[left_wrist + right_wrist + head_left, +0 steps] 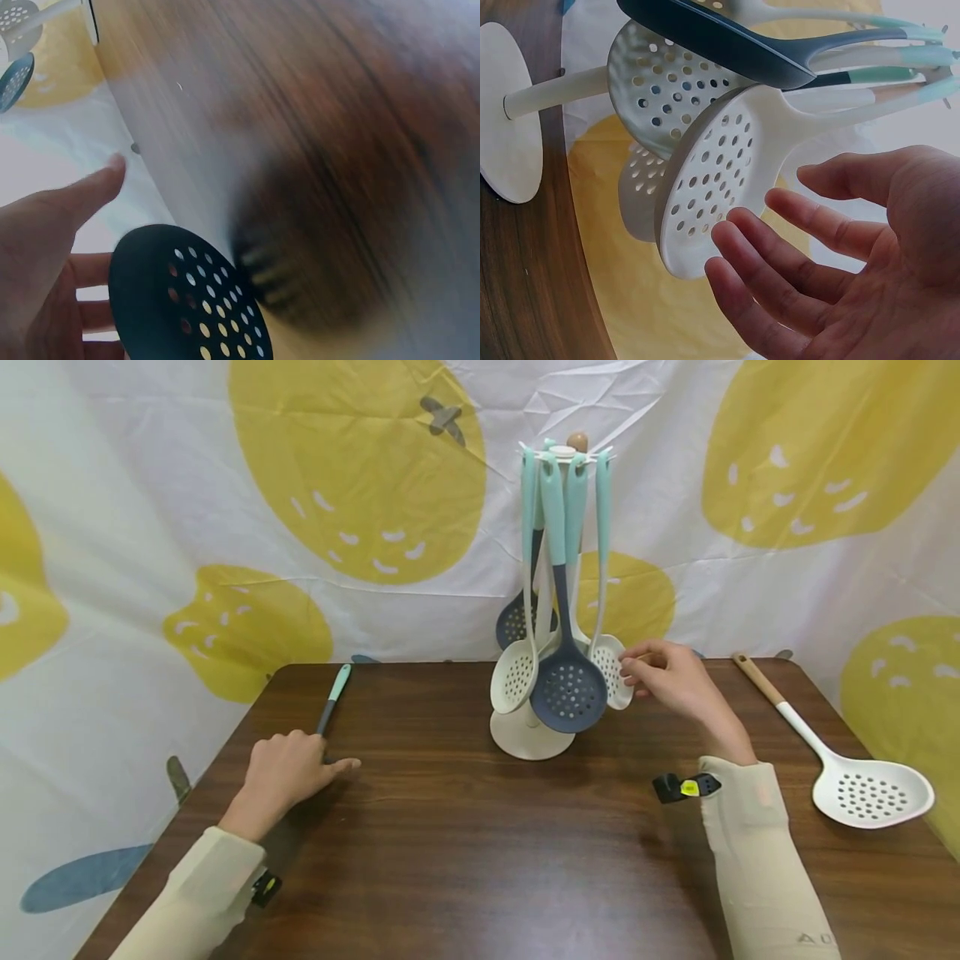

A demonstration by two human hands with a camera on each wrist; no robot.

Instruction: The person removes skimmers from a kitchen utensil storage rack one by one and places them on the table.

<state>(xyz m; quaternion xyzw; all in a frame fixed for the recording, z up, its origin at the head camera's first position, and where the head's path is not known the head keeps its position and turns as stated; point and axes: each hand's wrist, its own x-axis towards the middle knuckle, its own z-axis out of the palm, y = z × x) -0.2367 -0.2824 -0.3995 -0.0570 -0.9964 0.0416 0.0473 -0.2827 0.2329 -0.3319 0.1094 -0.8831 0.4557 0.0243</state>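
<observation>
My left hand is over a dark skimmer with a mint handle at the table's left. In the left wrist view its perforated head stands in front of my fingers, with the thumb spread away. A white utensil stand carries several hanging mint-handled skimmers, a dark one frontmost. Beside the stand, my right hand has its fingertips right at the edge of a white skimmer. In the right wrist view, its fingers are spread and slightly bent, with the palm facing the skimmer.
A white skimmer with a wooden handle lies along the right side of the brown table. A white curtain with yellow fruit prints hangs behind the table and along both sides.
</observation>
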